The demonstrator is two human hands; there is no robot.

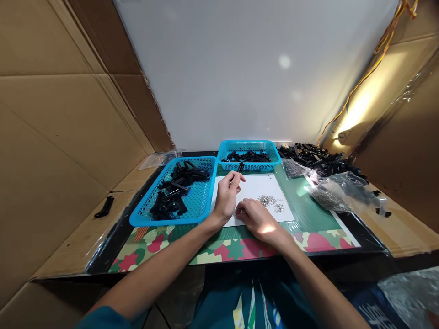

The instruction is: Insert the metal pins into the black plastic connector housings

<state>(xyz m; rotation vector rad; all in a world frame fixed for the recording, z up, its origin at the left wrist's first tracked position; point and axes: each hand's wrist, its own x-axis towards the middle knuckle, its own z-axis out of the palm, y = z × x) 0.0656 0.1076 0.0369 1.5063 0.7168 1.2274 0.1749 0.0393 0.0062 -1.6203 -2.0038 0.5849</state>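
My left hand (pixel 227 194) is closed around a black plastic part (pixel 241 167), whose top end sticks up above the fingers. Just right of it and lower, my right hand (pixel 253 216) has its fingertips pinched together over a white sheet (pixel 252 185); a thin, small piece seems to show at the fingertips, too small to make out. Small metal pieces (pixel 266 200) lie scattered on the sheet beyond my right hand. A blue basket (pixel 206 209) with many black parts (pixel 171 194) stands to the left of my left hand.
Behind the sheet is a second blue basket (pixel 277 157) of black parts. A heap of black parts (pixel 318 157) and plastic bags of small pieces (pixel 328 199) lie at the right. One black part (pixel 104 207) rests on cardboard at the left. Cardboard walls flank the table.
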